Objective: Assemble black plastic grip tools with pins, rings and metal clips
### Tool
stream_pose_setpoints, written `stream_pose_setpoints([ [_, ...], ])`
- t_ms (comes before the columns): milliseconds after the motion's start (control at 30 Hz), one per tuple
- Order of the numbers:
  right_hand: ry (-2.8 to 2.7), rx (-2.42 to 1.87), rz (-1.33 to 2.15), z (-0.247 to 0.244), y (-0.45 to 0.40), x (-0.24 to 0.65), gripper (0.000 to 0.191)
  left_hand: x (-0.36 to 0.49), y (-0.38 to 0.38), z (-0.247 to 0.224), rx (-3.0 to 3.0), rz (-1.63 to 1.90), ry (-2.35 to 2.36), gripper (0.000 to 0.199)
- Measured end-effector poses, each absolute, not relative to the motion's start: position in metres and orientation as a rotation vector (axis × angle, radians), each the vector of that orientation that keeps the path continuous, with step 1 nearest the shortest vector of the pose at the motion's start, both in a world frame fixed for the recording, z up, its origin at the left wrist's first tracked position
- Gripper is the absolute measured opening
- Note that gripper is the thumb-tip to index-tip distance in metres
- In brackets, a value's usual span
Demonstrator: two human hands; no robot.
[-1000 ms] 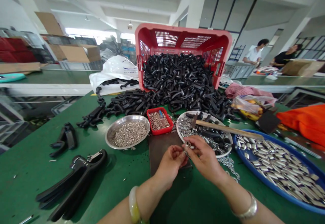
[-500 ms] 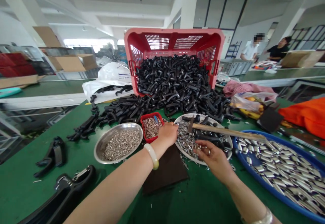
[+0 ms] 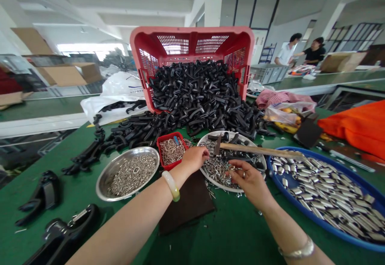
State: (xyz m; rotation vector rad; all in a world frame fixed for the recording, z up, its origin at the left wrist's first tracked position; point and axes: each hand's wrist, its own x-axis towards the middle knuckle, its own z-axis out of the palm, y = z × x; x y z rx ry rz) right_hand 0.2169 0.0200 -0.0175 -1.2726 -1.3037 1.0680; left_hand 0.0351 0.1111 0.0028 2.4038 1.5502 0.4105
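Two hands (image 3: pixel 195 158) (image 3: pixel 249 183) at white plate (image 3: pixel 230 134), hammer (image 3: pixel 258 150) across rim.

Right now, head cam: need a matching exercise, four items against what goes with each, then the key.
Items
1. left hand
2. right hand
3. wooden-handled hammer
4. round steel dish

Matches
a. silver bangle at the wrist
b. filled with small metal rings
c. head resting on the white plate
d. pale green bangle at the wrist

Pairs: 1-d, 2-a, 3-c, 4-b
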Motion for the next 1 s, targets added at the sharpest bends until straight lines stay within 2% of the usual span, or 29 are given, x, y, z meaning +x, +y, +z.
stream_pose_setpoints([
  [300,-1.016,-1.125,1.136,-0.016,0.018,0.214,0.039,0.038,0.11,-0.002,2.312,0.529,1.351,0.018],
  [633,-0.96,-1.108,1.128,-0.025,0.022,0.218,0.038,0.032,0.1,0.005,2.425,0.486,1.448,0.018],
  [733,-0.972,-1.115,1.117,-0.025,0.023,0.218,0.04,0.04,0.091,0.007,2.541,0.367,1.397,0.022],
  [833,-0.989,-1.125,1.109,-0.02,0.021,0.218,0.039,0.049,0.084,0.004,2.568,0.292,1.418,0.016],
  [1000,-0.983,-1.118,1.077,-0.012,0.018,0.215,0.04,0.048,0.083,-0.003,2.463,0.402,1.505,0.02],
])
